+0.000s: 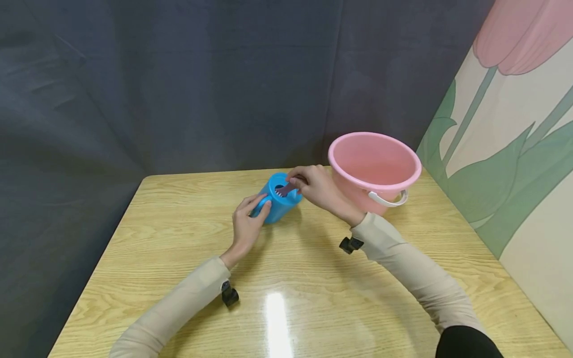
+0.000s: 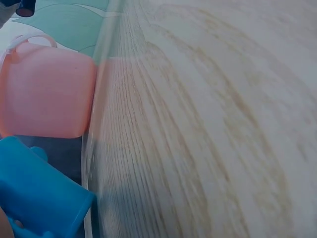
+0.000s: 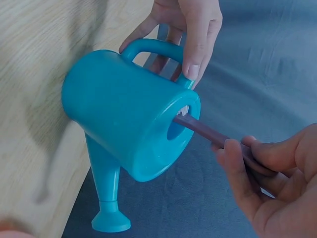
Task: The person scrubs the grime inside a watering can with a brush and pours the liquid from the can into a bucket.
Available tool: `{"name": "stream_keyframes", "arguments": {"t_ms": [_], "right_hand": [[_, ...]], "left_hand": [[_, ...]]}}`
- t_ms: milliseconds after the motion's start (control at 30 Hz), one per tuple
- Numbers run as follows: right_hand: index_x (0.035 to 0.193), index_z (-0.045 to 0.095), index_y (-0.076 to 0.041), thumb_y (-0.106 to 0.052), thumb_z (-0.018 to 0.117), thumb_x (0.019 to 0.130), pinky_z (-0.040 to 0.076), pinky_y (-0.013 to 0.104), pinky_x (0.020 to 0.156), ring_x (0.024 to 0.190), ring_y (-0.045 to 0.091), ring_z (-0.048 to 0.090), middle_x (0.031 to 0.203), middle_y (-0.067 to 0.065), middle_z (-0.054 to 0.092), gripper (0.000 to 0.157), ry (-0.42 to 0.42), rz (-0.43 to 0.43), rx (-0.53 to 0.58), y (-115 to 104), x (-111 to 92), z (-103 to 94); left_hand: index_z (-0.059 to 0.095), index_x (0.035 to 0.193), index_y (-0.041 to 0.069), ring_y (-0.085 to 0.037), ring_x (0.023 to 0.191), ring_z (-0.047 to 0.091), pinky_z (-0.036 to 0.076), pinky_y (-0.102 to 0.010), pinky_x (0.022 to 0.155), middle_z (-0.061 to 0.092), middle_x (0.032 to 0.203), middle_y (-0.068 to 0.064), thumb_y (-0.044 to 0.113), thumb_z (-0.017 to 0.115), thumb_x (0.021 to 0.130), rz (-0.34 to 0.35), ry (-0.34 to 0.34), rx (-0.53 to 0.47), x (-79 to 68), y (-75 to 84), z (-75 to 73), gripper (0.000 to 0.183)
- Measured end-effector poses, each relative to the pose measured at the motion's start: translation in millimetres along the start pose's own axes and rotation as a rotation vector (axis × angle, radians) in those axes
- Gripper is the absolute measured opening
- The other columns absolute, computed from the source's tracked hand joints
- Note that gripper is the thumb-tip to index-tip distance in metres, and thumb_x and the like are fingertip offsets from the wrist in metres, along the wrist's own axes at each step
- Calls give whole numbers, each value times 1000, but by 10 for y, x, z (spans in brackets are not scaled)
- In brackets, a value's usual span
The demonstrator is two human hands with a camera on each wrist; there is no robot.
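1. Grip: the left hand is closed around the handle of the can; the right hand pinches the brush by its handle between thumb and fingers. No wide gap shows in either grip.
2. Curtain: dark, hanging behind the table.
3. Wall: on the right side, painted with pink tulips and green leaves.
4. Table: light wood grain; a bright reflection shows near its front edge.
5. Bucket: pink, upright at the far right of the table, right of the can. Its white handle hangs down against the front.
6. Can: blue watering can, tilted, located over the far middle of the table between both hands. Contact between base and table cannot be determined.
7. Brush: purple, with pale bristles. Its head is at the can's round top opening; exact depth of insertion is unclear.
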State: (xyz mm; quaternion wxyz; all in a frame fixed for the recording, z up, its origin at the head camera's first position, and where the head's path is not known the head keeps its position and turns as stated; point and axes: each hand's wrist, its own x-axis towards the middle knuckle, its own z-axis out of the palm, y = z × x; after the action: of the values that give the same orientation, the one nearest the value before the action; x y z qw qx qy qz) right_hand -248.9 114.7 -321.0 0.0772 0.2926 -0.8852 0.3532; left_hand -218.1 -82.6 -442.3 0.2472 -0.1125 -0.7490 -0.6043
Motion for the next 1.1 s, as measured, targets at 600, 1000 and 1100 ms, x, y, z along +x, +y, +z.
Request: {"name": "stream_keyframes", "arguments": {"t_ms": [600,1000,1100], "right_hand": [[100,75,-1,-4,63,96,52,31,59,64,14,65,88,9,73,12,13,-31,-47,5,15,3],[99,76,0,-3,63,96,47,30,61,60,15,55,76,7,69,14,-18,-34,-93,80,44,242],[100,75,0,-3,62,97,48,29,60,60,15,57,77,7,70,14,-19,-12,-59,110,48,243]], "left_hand": [[72,119,3,-24,114,64,50,-43,96,69,118,-11,24,75,91,-85,1,-10,-2,-6,-2,34],[66,121,-8,-40,111,62,50,-54,93,65,116,-26,4,72,90,-6,-19,0,1,106,28,33],[65,120,-11,-42,111,62,49,-55,93,65,116,-29,1,71,90,-6,-24,15,5,153,29,33]]}}
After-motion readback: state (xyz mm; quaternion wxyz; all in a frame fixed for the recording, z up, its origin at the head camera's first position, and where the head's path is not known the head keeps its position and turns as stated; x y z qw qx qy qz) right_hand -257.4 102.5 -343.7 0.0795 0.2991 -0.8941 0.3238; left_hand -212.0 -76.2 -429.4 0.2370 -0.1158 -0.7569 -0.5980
